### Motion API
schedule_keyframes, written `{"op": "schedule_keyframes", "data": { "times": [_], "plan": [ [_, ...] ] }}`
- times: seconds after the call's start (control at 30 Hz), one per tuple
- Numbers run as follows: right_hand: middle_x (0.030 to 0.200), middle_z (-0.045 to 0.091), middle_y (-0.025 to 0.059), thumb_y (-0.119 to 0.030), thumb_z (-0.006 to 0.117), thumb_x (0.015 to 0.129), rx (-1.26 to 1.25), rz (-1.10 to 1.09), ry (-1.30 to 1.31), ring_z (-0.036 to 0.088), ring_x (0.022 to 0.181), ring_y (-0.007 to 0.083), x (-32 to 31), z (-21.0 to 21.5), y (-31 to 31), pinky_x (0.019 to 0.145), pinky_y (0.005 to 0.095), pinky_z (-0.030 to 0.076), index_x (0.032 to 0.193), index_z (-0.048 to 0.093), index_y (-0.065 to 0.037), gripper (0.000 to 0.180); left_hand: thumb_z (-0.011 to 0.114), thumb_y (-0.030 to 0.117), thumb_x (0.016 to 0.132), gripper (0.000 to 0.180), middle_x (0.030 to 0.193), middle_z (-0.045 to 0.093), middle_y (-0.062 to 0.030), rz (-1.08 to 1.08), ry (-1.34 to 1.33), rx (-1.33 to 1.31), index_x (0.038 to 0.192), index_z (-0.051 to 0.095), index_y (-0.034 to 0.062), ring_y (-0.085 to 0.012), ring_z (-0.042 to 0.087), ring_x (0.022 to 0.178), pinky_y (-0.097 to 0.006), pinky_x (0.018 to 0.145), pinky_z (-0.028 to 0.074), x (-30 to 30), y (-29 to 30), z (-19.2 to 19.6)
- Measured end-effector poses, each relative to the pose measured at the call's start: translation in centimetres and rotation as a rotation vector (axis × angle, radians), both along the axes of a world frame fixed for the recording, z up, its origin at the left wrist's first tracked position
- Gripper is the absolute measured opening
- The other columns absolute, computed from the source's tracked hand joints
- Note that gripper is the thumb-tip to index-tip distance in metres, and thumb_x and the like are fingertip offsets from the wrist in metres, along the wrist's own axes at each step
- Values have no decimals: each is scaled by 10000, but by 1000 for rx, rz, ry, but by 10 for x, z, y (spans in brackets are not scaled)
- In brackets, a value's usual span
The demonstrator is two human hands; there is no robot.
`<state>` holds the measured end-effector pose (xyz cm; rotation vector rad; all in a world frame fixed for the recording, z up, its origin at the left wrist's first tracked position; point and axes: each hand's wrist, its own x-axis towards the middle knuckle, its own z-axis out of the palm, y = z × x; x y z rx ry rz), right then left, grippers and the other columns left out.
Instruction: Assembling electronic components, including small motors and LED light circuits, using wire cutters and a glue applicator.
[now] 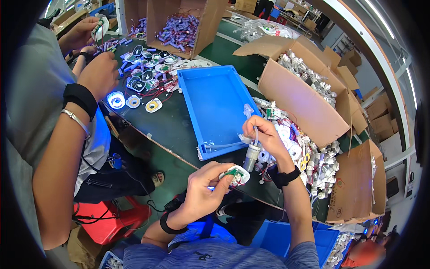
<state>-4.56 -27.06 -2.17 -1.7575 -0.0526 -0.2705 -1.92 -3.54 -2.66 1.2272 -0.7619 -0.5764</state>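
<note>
My left hand [205, 188] pinches a white rounded housing [237, 175] with a green circuit board and thin wires inside, low in front of the blue tray. My right hand [266, 136] is closed on a clear tube that joins a small silver motor pump [251, 157], which hangs below the fingers beside the housing. A clear plastic fitting [248, 110] sticks up above that hand. Both hands are over the table's near edge, by the lower right corner of the blue tray [192, 112].
To the right lie piled pumps and white parts [320, 172] and a tilted cardboard box [304, 103] of similar parts. A carton of purple cylindrical cells [179, 31] stands behind housings with boards [148, 71]. A co-worker's hands [96, 74] work at the left, above a red stool [109, 222].
</note>
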Motion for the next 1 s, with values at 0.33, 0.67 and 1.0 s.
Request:
{"op": "schedule_keyframes", "data": {
  "times": [0.33, 0.67, 1.0],
  "plan": [
    [743, 492, 14, -146, 552, 811, 126, 23, 50, 384, 646, 76, 6, -9, -9, 592, 204, 304, 751, 457, -100, 121, 538, 10, 860, 245, 990, 550, -103, -15, -8, -24, 1094, 536, -62, -123, 608, 807, -207, 617, 533, -1, -5, -3],
    [728, 471, 9, -226, 574, 838, 156, 48, 71, 374, 641, 85, 8, -7, -9, 600, 211, 316, 729, 444, -93, 215, 565, 0, 829, 249, 925, 588, -112, 39, 24, -81, 1076, 558, -28, -139, 607, 744, -242, 593, 540, -4, -8, -1],
    [723, 479, 29, -165, 579, 786, 184, 77, 70, 365, 628, 93, 8, -9, -14, 572, 215, 290, 702, 428, -113, 180, 542, -10, 845, 243, 954, 566, -111, 35, -45, -62, 1082, 551, -62, -99, 590, 729, -203, 580, 517, -3, -8, -2]
  ]
}}
